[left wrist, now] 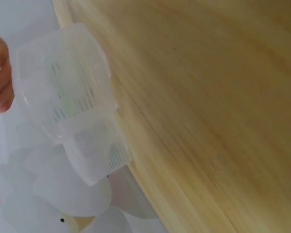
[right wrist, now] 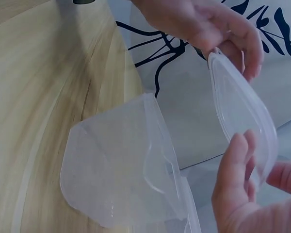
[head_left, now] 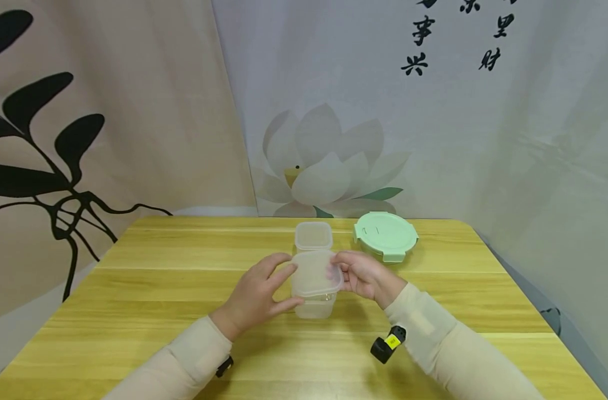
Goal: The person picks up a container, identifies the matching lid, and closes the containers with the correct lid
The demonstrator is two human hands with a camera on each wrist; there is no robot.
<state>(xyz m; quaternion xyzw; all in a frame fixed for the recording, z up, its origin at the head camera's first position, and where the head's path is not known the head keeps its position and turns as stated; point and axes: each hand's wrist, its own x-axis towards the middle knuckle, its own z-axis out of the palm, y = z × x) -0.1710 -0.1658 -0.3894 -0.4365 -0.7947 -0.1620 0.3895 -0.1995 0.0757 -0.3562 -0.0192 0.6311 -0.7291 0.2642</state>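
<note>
In the head view my right hand (head_left: 364, 278) pinches a translucent square lid (head_left: 316, 273) by its right edge, fingers behind and thumb in front. The lid hangs tilted over a clear plastic food container (head_left: 315, 308) on the table. At the lid's left edge is my left hand (head_left: 259, 291), its fingers and thumb spread apart, fingertips right by the rim. From the right wrist, the lid (right wrist: 245, 114) appears nearly edge-on between both hands, above the container (right wrist: 119, 165). The left wrist view shows the container (left wrist: 63, 82) large, with only fingers at the frame's edge.
A second clear container with a lid (head_left: 313, 236) stands directly behind the first. To its right sits a round green lidded box (head_left: 386, 236). The wooden table (head_left: 159, 294) ends at a printed cloth backdrop (head_left: 334, 66).
</note>
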